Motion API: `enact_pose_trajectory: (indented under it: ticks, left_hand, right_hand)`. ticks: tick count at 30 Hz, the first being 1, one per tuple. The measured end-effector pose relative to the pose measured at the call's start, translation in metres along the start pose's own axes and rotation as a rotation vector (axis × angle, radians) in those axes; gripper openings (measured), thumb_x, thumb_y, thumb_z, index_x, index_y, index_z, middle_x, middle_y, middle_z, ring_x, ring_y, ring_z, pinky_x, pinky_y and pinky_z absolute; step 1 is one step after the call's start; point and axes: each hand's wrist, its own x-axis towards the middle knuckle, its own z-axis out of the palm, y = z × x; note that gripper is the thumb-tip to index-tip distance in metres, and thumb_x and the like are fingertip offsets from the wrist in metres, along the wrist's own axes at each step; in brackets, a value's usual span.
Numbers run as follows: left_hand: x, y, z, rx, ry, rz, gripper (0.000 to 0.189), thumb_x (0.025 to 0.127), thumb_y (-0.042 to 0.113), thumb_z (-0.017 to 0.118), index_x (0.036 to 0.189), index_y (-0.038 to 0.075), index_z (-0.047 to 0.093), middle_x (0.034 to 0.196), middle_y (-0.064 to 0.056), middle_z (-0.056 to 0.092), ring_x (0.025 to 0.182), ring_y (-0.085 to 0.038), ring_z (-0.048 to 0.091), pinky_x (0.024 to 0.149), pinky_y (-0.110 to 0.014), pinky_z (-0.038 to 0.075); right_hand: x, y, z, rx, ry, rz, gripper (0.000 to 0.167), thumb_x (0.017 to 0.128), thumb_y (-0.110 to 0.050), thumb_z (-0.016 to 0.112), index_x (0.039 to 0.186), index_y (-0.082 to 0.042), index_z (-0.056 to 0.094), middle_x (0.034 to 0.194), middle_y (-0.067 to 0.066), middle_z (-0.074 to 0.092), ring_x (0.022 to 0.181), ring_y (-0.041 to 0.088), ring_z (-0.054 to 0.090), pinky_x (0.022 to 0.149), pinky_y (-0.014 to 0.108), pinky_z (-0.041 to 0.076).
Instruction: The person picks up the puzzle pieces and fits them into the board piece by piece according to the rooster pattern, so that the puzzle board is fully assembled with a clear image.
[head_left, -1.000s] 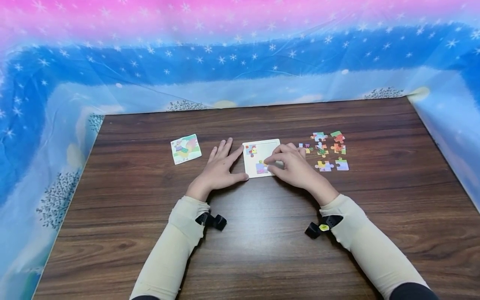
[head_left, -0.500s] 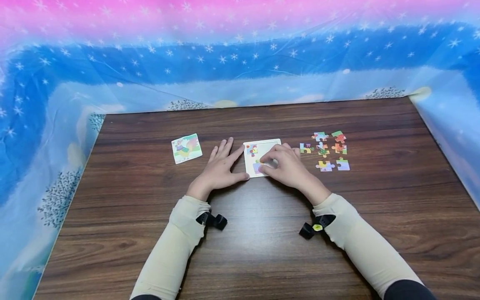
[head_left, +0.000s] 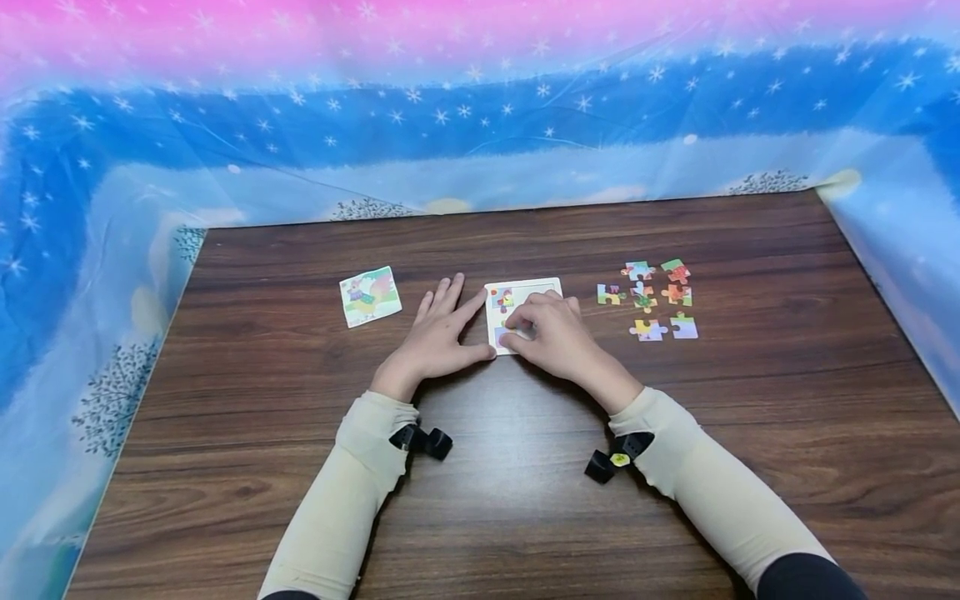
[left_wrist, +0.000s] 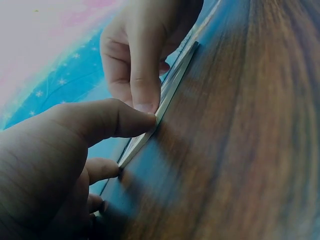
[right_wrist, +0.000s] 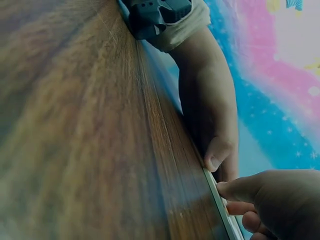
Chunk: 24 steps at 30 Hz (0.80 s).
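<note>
A white square puzzle tray [head_left: 540,283] lies flat on the table, with one colourful puzzle piece [head_left: 502,298] in its upper left corner. My right hand [head_left: 551,333] is over the tray and pinches a purple puzzle piece [head_left: 501,336] at the lower left corner; the fingers cover much of it. My left hand [head_left: 438,337] lies spread on the table. Its thumb and index fingertips touch the tray's left edge near the two corners. In the left wrist view, the left thumb [left_wrist: 120,117] presses the tray's edge [left_wrist: 177,85] close to the right hand's fingertips.
Several loose puzzle pieces [head_left: 643,296] lie to the right of the tray. A square picture card [head_left: 371,297] with a bird on it lies left of the left hand. A patterned cloth [head_left: 480,125] rises behind the wooden table [head_left: 495,517].
My right hand has moved left across the tray, and the purple piece has shifted with it to the lower left corner. The left hand stays in place.
</note>
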Motion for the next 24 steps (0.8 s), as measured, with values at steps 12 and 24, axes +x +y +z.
enact_pose_trajectory:
  ticks: [12, 24]
  left_hand:
    - [0.0, 0.0, 0.003, -0.002, 0.006, 0.005, 0.091, 0.097, 0.053, 0.065, 0.17, 0.019, 0.023, 0.177, -0.014, -0.005, 0.162, -0.029, -0.013, 0.129, -0.048, -0.009]
    - [-0.001, 0.0, 0.001, -0.001, 0.007, 0.008, 0.091, 0.098, 0.051, 0.067, 0.17, 0.019, 0.022, 0.177, -0.013, -0.006, 0.162, -0.028, -0.013, 0.129, -0.047, -0.009]
  right_hand:
    - [-0.005, 0.016, -0.016, 0.197, 0.183, -0.026, 0.021, 0.09, -0.021, 0.087, 0.105, -0.007, 0.081, 0.08, 0.001, 0.057, 0.077, 0.021, 0.048, 0.077, 0.039, 0.04]
    - [-0.053, 0.096, -0.091, 0.323, 0.399, 0.077, 0.025, 0.079, 0.013, 0.085, 0.103, 0.009, 0.08, 0.079, 0.012, 0.057, 0.067, 0.016, 0.042, 0.057, 0.02, 0.032]
